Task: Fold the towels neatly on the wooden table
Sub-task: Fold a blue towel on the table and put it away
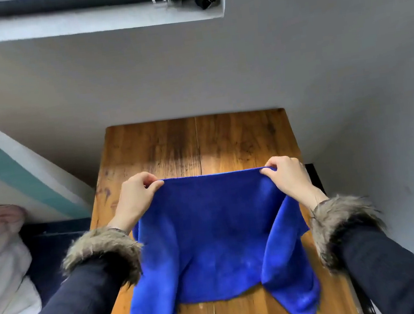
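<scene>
- Head view: the left hand (134, 197) pinches the far left corner of a blue towel (212, 237).
- The right hand (288, 177) pinches the far right corner.
- The far edge is stretched between the hands; the towel's near part lies on the wooden tabletop (199, 142).

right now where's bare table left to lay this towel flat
Bare wood runs from the blue towel's raised far edge to the wall end of the wooden table. A smaller patch shows near you, between its two hanging corners. The middle is crowded: left hand and right hand each pinch a corner.
</scene>
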`<state>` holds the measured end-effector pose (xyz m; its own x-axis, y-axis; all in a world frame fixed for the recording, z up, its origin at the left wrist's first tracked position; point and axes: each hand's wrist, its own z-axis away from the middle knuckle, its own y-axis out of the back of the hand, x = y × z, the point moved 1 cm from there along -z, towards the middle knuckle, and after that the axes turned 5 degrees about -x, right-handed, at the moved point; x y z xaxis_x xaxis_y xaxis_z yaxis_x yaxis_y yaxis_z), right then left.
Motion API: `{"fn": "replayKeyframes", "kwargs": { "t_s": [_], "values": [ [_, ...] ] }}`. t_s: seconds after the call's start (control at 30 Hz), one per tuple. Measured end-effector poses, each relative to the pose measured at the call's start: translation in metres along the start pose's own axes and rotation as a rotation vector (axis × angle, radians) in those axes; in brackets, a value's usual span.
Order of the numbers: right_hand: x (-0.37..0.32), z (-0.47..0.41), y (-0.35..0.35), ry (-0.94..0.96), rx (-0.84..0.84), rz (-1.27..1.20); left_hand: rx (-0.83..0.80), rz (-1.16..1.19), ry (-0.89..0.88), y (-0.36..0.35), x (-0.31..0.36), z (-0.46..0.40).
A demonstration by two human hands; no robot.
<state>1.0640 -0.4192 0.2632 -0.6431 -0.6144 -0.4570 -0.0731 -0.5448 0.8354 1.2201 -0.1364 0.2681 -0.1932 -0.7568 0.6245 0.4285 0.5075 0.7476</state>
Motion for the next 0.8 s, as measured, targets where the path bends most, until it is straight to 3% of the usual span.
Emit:
{"fn": "replayKeyframes", "kwargs": {
  "t_s": [0.3,0.57,0.73,0.8],
  "values": [
    [0.027,-0.129,-0.062,0.022,-0.092,0.091,-0.054,-0.179,-0.018,-0.070,-0.041,-0.119],
    [0.020,-0.149,-0.109,0.000,0.155,0.265,-0.071,-0.258,-0.069,-0.109,-0.066,-0.162],
    [-0.016,-0.101,-0.156,0.204,0.197,0.228,0.129,-0.267,-0.093,-0.090,-0.100,-0.125],
    [-0.036,-0.081,-0.180,0.241,0.131,0.248,0.213,-0.254,-0.048,-0.082,-0.116,-0.096]
  ]
}}
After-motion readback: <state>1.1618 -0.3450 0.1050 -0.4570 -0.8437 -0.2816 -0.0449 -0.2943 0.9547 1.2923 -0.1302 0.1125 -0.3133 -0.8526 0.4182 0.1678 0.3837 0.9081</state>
